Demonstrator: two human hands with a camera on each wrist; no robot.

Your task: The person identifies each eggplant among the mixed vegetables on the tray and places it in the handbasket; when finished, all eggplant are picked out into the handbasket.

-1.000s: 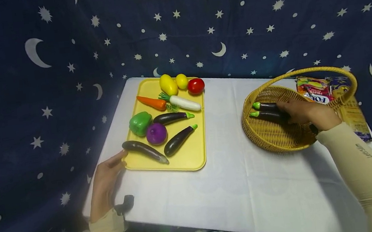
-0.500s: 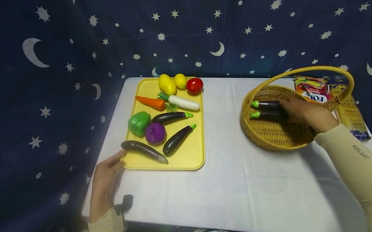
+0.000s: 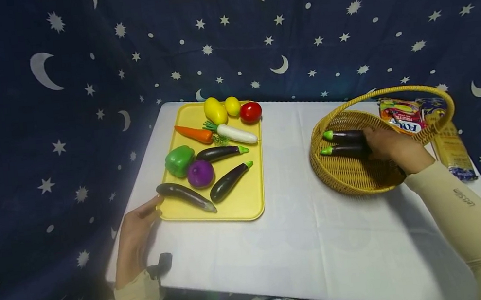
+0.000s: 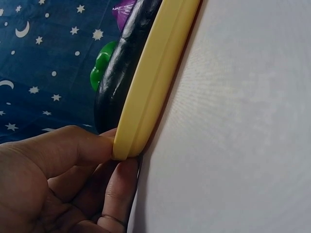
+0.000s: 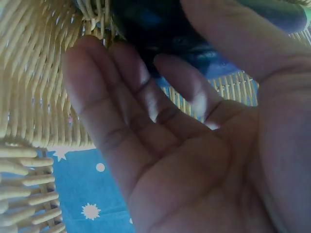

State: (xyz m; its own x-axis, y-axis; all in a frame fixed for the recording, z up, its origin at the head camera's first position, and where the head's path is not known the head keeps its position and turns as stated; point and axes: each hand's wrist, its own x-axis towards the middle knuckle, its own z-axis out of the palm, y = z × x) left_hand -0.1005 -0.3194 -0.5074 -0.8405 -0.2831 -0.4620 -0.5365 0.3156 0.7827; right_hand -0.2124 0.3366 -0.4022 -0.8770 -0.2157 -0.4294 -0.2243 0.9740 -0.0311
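My left hand (image 3: 136, 234) pinches the left rim of a yellow tray (image 3: 246, 208), thumb above and fingers below, as the left wrist view shows. Just inside that rim lies a long eggplant (image 3: 186, 197). My right hand (image 3: 391, 146) reaches into a wicker basket (image 3: 350, 187) and holds the blunt end of the nearer of two dark eggplants (image 3: 346, 150). The farther eggplant (image 3: 346, 136) lies alongside, its end hidden by the hand. From the right wrist, thumb and bent fingers reach to the dark eggplant skin (image 5: 155, 24); part of the contact is hidden.
On the tray are two more eggplants (image 3: 228, 181), a green pepper (image 3: 180, 161), a purple onion (image 3: 200, 173), a carrot (image 3: 194, 134), a white radish (image 3: 236, 134), a tomato (image 3: 250, 112) and yellow fruits (image 3: 215, 111). The basket's handle (image 3: 392, 90) arches above; snack packets (image 3: 404, 115) lie behind.
The nearer eggplant in the basket has turned slightly, its green end drifting away from the other's. Both hands stay nearly in place, and the view shifts a little.
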